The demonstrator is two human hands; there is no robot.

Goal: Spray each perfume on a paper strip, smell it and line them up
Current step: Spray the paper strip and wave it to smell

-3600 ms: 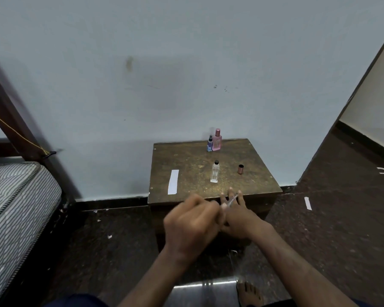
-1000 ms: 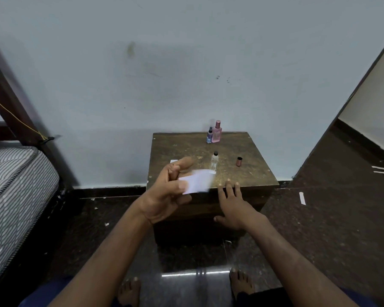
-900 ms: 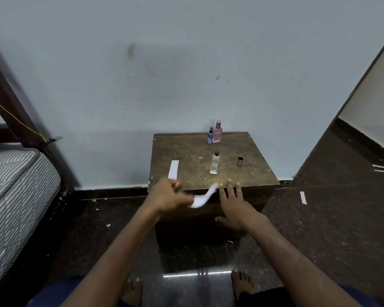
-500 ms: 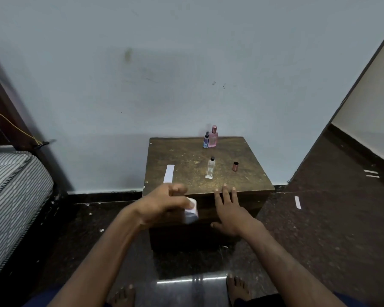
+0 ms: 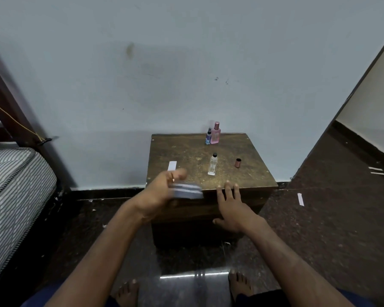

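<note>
My left hand (image 5: pixel 162 191) pinches a white paper strip (image 5: pixel 187 191), blurred by motion, at the front left of the small wooden table (image 5: pixel 248 178). My right hand (image 5: pixel 232 207) rests flat on the table's front edge with straight fingers. A clear uncapped perfume bottle (image 5: pixel 212 164) stands mid-table, its copper cap (image 5: pixel 238 163) to the right. A pink bottle (image 5: pixel 215 132) and a small blue spray bottle (image 5: pixel 208 136) stand together at the back edge. Another white strip (image 5: pixel 172 165) lies on the table's left, partly hidden by my left hand.
A striped mattress (image 5: pixel 13 196) on a dark wooden bed frame fills the left. A light wall stands behind the table. A loose paper strip (image 5: pixel 300 199) lies on the dark floor to the right. My bare feet show at the bottom.
My left hand has been waving the strip in front of the table, swinging it down and back up. The right hand stays on the table edge. Bottles have not moved.
</note>
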